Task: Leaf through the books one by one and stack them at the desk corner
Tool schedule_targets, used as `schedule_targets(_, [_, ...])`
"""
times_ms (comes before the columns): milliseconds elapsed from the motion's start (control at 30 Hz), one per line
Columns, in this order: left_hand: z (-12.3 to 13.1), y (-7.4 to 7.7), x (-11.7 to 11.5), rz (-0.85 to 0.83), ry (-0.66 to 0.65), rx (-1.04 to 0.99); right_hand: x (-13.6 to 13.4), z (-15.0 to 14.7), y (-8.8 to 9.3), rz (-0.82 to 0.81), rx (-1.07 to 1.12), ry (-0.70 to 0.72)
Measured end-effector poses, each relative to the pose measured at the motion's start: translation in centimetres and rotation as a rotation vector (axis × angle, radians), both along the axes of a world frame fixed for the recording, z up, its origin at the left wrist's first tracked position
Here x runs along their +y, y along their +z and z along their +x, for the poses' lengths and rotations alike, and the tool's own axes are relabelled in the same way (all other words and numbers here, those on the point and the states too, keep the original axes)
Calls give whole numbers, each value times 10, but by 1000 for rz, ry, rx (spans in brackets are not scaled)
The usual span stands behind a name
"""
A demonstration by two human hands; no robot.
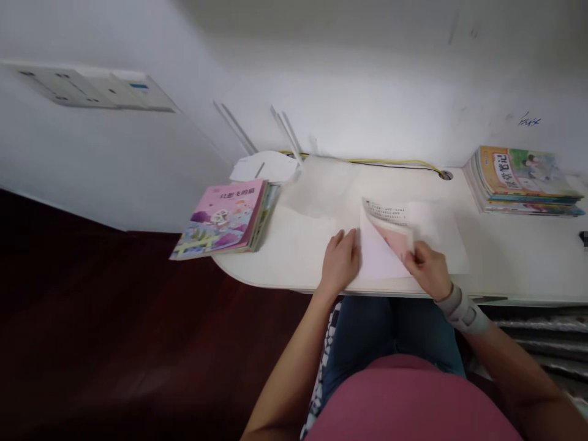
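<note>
A thin booklet (381, 254) lies on the white desk in front of me, its near face pale pink. One corner of it is lifted and bent over, showing printed text and a pink patch. My right hand (429, 269), with a grey band on the wrist, pinches that raised corner. At the booklet's left edge my left hand (340, 262) rests on the desk, fingers forward and slightly apart, gripping nothing visible. A clear, glossy sheet (452, 242) extends to the right from beneath the booklet. Its exact outline is hard to make out.
Left stands a stack of picture books (225, 214), overhanging the desk's rounded end. Behind it sits a white router (271, 165) with upright antennas. A translucent sheet (316, 187) lies nearby. Another book stack (528, 177) is at right. A yellow cable (395, 162) runs along the wall.
</note>
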State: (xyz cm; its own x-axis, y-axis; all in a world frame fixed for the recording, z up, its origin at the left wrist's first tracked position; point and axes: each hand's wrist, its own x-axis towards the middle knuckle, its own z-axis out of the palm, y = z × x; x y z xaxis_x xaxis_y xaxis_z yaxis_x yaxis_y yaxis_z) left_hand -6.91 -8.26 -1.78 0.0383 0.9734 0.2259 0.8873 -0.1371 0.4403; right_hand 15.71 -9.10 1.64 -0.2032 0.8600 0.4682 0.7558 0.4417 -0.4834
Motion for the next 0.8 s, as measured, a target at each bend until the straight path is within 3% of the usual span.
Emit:
schedule_targets(133, [2, 2, -1, 23, -22, 52, -12, 36, -6, -234, 691, -232])
schedule_targets(200, [3, 2, -1, 34, -18, 71, -19, 58, -13, -354, 879, -261])
schedule_targets(300, [4, 1, 0, 37, -16, 83, -29, 93, -20, -360, 846, -333])
schedule_targets(433, [4, 0, 1, 35, -14, 84, -35, 119, -11, 131, 476, -561])
schedule_targets(500, [5, 1, 0, 37, -8, 93, -30, 109, 3, 222, 246, -423])
schedule_targets(600, [7, 4, -1, 16, -15, 109, -9, 65, 22, 147, -121, 36])
schedule_targets(667, [8, 7, -2, -18, -48, 124, 13, 25, 30, 109, -361, 267])
schedule_targets(800, [9, 11, -3, -72, -101, 167, 59, -41, 33, -11, -643, 503])
